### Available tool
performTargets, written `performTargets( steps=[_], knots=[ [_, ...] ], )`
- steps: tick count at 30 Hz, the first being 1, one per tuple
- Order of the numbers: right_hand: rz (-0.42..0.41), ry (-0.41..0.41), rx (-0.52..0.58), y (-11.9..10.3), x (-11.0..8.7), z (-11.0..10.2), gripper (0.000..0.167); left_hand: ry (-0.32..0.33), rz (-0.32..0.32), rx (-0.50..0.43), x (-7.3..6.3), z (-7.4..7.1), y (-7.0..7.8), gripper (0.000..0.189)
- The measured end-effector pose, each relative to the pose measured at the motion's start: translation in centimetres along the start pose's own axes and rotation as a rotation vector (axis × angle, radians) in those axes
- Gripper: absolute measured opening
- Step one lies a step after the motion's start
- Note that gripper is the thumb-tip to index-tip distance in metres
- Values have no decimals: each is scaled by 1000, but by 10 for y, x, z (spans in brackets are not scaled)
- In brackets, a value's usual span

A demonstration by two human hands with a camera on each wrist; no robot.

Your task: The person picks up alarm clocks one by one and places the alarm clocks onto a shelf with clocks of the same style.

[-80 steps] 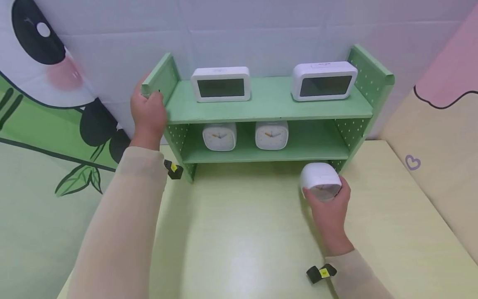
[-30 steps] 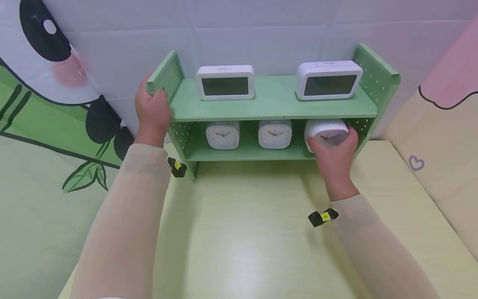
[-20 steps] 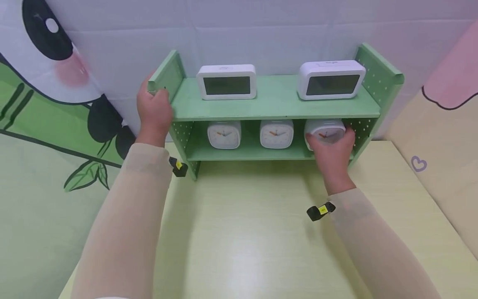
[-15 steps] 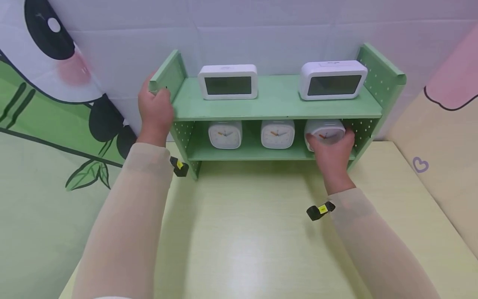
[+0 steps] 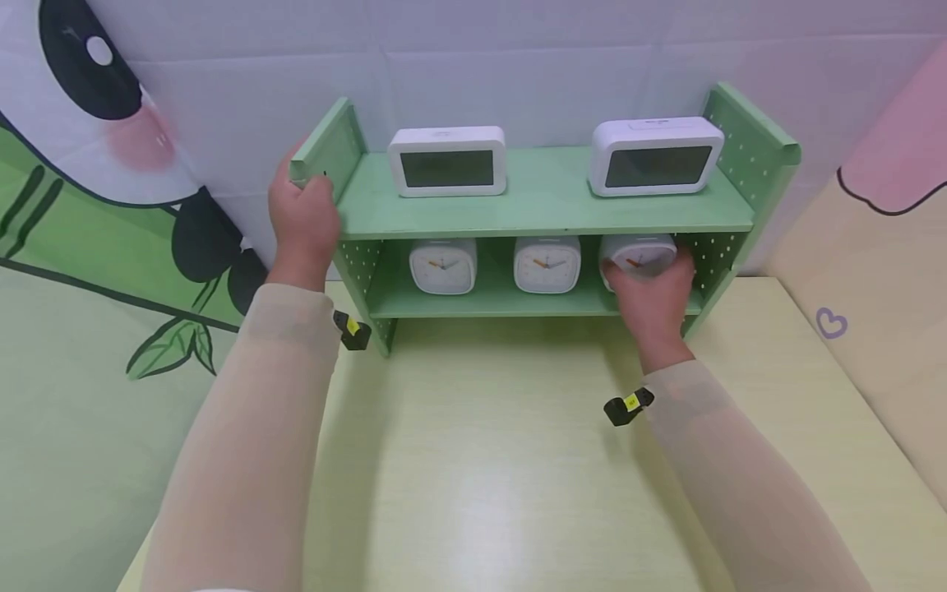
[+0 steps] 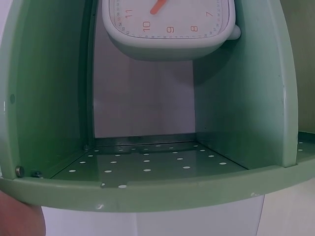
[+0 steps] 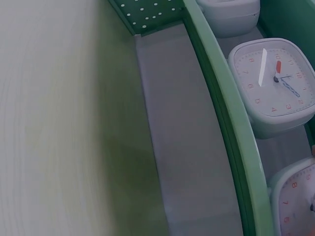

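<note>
A green two-tier shelf (image 5: 547, 215) stands on the table. My left hand (image 5: 303, 226) grips the front edge of its left side panel. On the lower tier, at the right, my right hand (image 5: 654, 304) holds a white alarm clock (image 5: 642, 256) by its sides, the dial facing forward. Two like clocks sit to its left: a middle clock (image 5: 547, 265) and a left clock (image 5: 444, 265). The right wrist view shows the held clock (image 7: 298, 201) partly cut off by the frame edge, beside the middle one. Part of my left hand appears at the left wrist view's lower left.
Two white digital clocks stand on the upper tier, a left one (image 5: 448, 162) and a right one (image 5: 657, 156). The pale wooden table (image 5: 473, 444) extends in front of the shelf. A wall cloth (image 5: 533, 74) hangs behind it.
My right hand has raised the alarm clock from low in front of the shelf onto the lower tier's right part, then moved it slightly left. My left hand keeps its grip on the panel.
</note>
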State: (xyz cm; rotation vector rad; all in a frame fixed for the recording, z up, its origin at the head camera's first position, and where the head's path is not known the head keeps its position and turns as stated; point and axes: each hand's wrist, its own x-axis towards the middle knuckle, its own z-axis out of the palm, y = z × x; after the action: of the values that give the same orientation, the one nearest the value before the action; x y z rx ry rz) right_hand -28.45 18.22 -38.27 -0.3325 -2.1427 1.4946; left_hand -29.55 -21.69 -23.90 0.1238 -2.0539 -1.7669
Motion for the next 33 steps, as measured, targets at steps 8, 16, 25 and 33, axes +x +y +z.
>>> performTargets(
  steps=[8, 16, 25, 33],
  knots=[
    [-20, 5, -35, -3, 1, 4, 101, -1, 8, 8, 1, -2, -1, 57],
    [-4, 19, -41, -2, 0, 3, 104, -6, -11, -37, 2, 1, -2, 58],
    [26, 15, 85, -2, -9, -2, 109, -6, -2, -21, 2, 2, -2, 58],
    [-17, 10, 108, -5, -32, -10, 105, -18, -12, -12, 1, -1, 1, 58]
  ],
)
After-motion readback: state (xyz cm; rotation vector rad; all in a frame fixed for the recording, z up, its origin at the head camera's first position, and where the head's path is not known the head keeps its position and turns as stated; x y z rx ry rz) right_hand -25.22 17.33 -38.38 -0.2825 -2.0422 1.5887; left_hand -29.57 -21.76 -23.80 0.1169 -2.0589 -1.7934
